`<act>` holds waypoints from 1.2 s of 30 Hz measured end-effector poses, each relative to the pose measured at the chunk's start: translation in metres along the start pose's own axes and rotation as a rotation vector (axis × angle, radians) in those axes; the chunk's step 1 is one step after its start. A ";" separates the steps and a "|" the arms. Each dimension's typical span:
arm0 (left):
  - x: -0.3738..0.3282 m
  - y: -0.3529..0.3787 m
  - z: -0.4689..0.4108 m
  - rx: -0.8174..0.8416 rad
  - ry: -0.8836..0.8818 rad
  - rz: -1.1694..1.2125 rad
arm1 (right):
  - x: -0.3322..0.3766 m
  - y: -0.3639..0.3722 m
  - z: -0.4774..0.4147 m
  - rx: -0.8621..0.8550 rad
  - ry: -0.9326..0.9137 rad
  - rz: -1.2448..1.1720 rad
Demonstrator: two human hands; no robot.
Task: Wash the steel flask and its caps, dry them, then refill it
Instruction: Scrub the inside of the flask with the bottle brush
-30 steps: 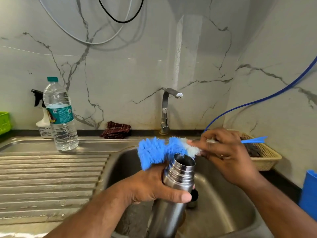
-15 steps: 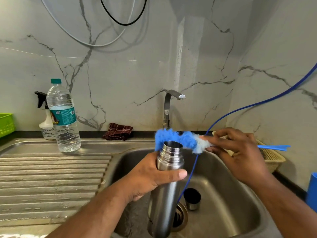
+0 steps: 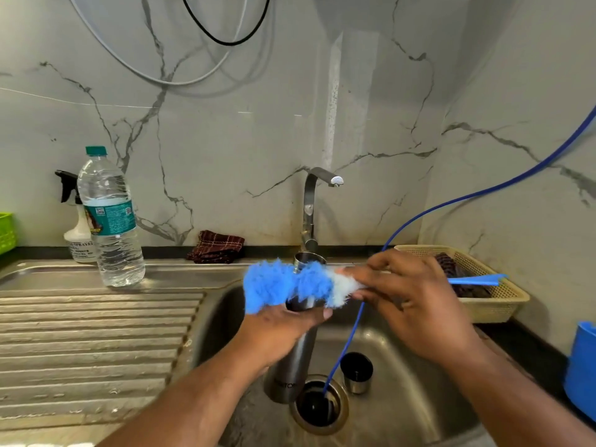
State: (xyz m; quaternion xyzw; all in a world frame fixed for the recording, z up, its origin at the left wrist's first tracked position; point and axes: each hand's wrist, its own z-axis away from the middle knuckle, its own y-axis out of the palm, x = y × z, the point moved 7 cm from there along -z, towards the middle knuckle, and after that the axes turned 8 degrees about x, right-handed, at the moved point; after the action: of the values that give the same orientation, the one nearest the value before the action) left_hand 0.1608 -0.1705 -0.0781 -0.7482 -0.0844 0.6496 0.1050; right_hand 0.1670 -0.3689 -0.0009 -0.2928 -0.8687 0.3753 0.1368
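Sink (image 3: 403, 398): steel basin set in the worktop, with a ribbed draining board on its left.
Drain (image 3: 319, 404): at the sink's bottom; a thin blue hose (image 3: 451, 204) runs down into it.
Cap (image 3: 356, 372): small steel cup standing open end up in the sink, just right of the drain.
Flask (image 3: 290, 375): held over the sink, open mouth upward, tilted slightly.
Left hand (image 3: 283, 330): fingers wrapped round the flask's upper body.
Right hand (image 3: 416, 304): over the sink's right side, fingers pinching the brush's stem.
Brush (image 3: 274, 285): blue and white bristles lying sideways across the flask's neck.
Basket (image 3: 496, 304): on the worktop right of the sink.
Water bottle (image 3: 111, 221): behind the sink's draining board.
Tap (image 3: 311, 208): behind the sink, spout pointing right.
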 end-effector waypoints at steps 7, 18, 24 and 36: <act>-0.004 -0.034 -0.001 -0.209 0.076 0.096 | -0.050 -0.021 0.015 -0.046 0.125 -0.047; -0.003 -0.029 -0.001 -0.164 0.171 0.003 | -0.030 -0.002 0.007 0.006 0.071 -0.132; -0.007 -0.030 -0.003 -0.171 0.194 -0.098 | -0.053 -0.013 0.014 -0.017 0.136 -0.153; -0.023 -0.035 0.003 -0.240 0.295 -0.297 | -0.068 -0.044 0.024 -0.085 0.244 0.046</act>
State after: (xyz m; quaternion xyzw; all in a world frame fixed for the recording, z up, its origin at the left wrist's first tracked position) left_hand 0.1552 -0.1431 -0.0471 -0.8215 -0.2540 0.4960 0.1210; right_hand 0.1919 -0.4483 0.0132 -0.3616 -0.8537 0.3029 0.2205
